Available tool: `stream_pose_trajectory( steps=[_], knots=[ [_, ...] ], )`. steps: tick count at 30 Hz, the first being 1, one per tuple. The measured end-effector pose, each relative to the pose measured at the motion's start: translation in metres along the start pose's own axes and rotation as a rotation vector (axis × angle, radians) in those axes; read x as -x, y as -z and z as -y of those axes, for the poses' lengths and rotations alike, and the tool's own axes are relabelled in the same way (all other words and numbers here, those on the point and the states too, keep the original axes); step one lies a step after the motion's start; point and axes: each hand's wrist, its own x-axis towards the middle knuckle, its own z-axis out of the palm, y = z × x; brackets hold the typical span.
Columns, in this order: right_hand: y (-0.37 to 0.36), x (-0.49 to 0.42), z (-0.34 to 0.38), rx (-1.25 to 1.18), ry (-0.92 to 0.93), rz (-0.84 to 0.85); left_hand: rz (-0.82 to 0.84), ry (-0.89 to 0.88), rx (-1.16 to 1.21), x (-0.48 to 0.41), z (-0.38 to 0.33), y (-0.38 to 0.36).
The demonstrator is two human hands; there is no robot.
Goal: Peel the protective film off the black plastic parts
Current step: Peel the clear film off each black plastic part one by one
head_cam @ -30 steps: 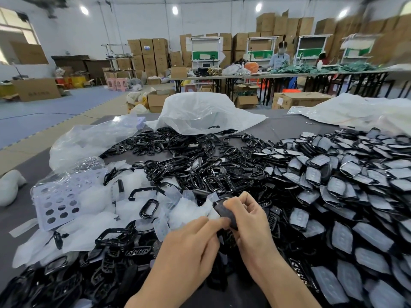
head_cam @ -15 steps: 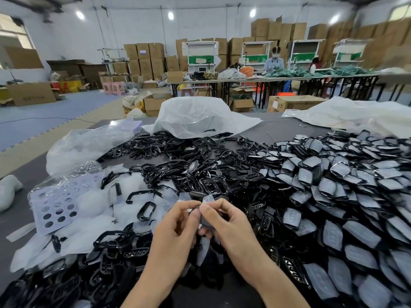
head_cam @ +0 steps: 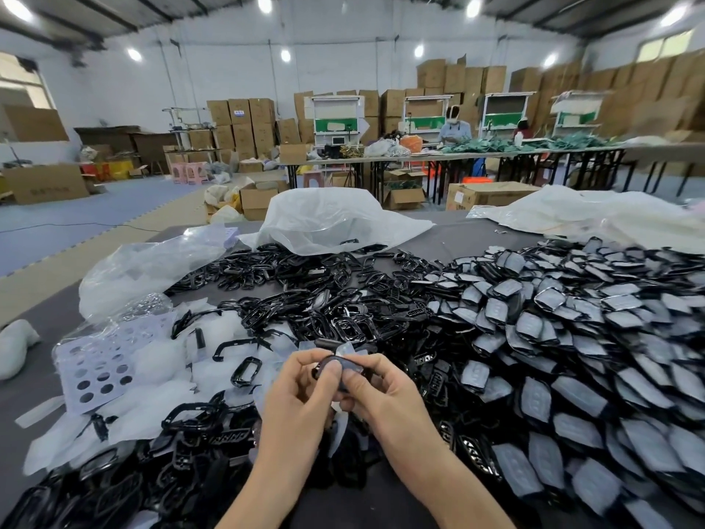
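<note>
Both hands hold one small black plastic part point(head_cam: 331, 363) in front of me above the table. My left hand point(head_cam: 301, 399) grips its left side with thumb and fingers. My right hand point(head_cam: 375, 391) pinches its right side, thumb on top. A flap of clear film point(head_cam: 345, 350) sticks up from the part just above my fingers. To the right lies a big heap of black parts covered with grey film point(head_cam: 572, 337). A heap of bare black frames point(head_cam: 305, 295) lies ahead and to the left.
Loose peeled film pieces point(head_cam: 160, 376) and a perforated white sheet point(head_cam: 97, 366) lie at the left. White plastic bags point(head_cam: 335, 219) sit at the table's far side. More black parts point(head_cam: 114, 486) crowd the near left edge. People work at tables far behind.
My hands have come closer together and risen slightly with the part. The film flap now stands up from the part between my fingers. The camera has tilted up.
</note>
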Motion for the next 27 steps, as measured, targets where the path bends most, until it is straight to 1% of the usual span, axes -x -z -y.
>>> stream_pose_trajectory(
  steps=[7, 11, 14, 16, 17, 20, 22, 24, 25, 26, 27],
  knots=[
    [0.034, 0.024, 0.029, 0.278, 0.054, -0.037, 0.122, -0.014, -0.013, 0.009, -0.007, -0.023],
    [0.063, 0.034, 0.049, 0.415, 0.026, -0.071, 0.217, -0.075, -0.152, 0.009, -0.013, -0.051],
    [0.082, 0.031, 0.065, 0.467, 0.026, -0.081, 0.244, -0.126, -0.27, 0.002, -0.017, -0.072],
    [0.099, 0.02, 0.083, 0.438, 0.079, -0.163, 0.254, -0.122, -0.266, -0.002, -0.022, -0.082],
    [0.11, 0.013, 0.095, 0.392, 0.122, -0.244, 0.256, -0.117, -0.249, -0.002, -0.025, -0.084],
    [0.147, -0.008, 0.134, 0.201, 0.244, -0.564, 0.263, -0.107, -0.232, 0.0, -0.027, -0.08],
    [0.164, -0.015, 0.143, 0.092, 0.238, -0.721, 0.263, -0.118, -0.282, 0.005, -0.022, -0.067],
    [0.166, -0.014, 0.136, 0.108, 0.202, -0.791, 0.276, -0.148, -0.359, 0.01, -0.015, -0.049],
    [0.162, -0.012, 0.128, 0.149, 0.195, -0.794, 0.286, -0.193, -0.426, 0.012, -0.01, -0.039],
    [0.155, -0.01, 0.119, 0.191, 0.204, -0.769, 0.302, -0.256, -0.526, 0.014, -0.004, -0.03],
    [0.146, -0.008, 0.109, 0.226, 0.218, -0.727, 0.33, -0.33, -0.678, 0.016, 0.003, -0.021]
  ],
)
